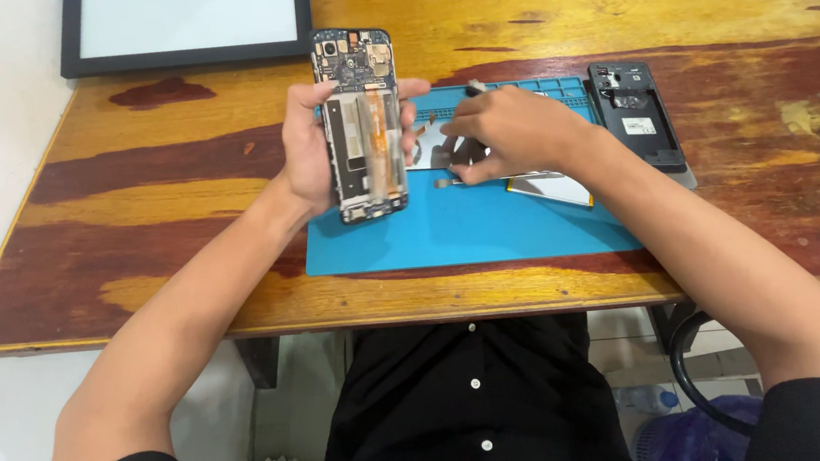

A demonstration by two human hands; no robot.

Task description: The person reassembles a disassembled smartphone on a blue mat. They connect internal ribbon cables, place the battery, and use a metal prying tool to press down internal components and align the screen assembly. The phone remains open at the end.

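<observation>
Careful: your left hand (pixel 311 155) grips the opened black smartphone with bare circuit board and orange flex cable (pixel 360 125) by its edges, upright above the blue rubber work mat (pixel 469 231), and it could slip. Your right hand (pixel 509 130) rests on the mat's far part, fingers curled over small parts, so one could scatter.

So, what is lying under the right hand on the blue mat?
Under the right hand, a small tool's tip and a flat white part lie on the blue mat. The hand covers the rest.

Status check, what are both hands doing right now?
Left hand grips opened phone upright. Right hand down on blue mat, touching small parts. Back cover aside.
</observation>
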